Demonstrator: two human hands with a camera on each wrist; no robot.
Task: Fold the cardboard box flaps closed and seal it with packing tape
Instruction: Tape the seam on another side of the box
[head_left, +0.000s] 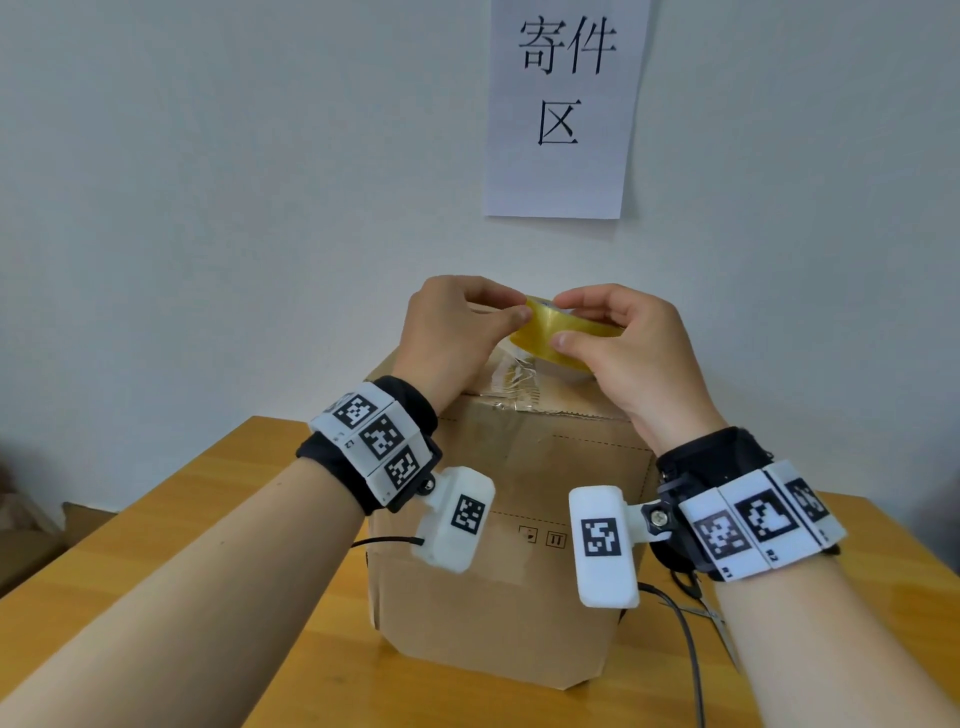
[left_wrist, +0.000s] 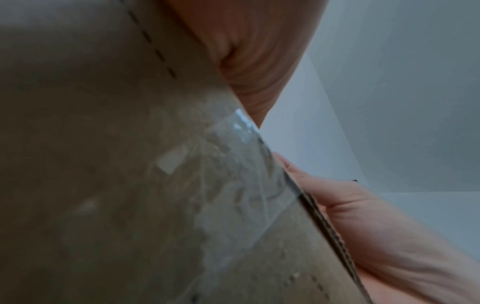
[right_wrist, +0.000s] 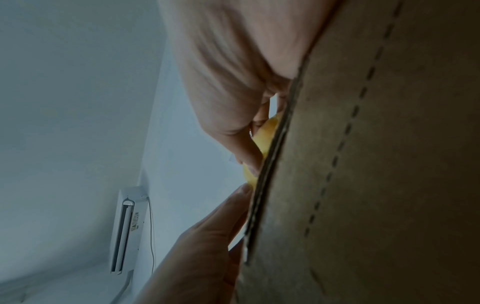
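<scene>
Clearly the yellowish tape roll (head_left: 558, 340) sits just above the closed top of the cardboard box (head_left: 511, 545), gripped round its rim by the right hand (head_left: 631, 353), while the left hand (head_left: 449, 332), just beside it, pinches at the roll's edge with thumb and forefinger. Crinkled clear tape (head_left: 511, 382) already lies on the top below both hands. My judgement: if the 2 pinching fingers slip, the loose end could snap back onto the roll or fold onto itself.

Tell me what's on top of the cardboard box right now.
Clear tape crosses the top of the box and runs over its near edge. Above it, the left hand and right hand hold a yellowish tape roll. The hands hide the rest of the top.
</scene>
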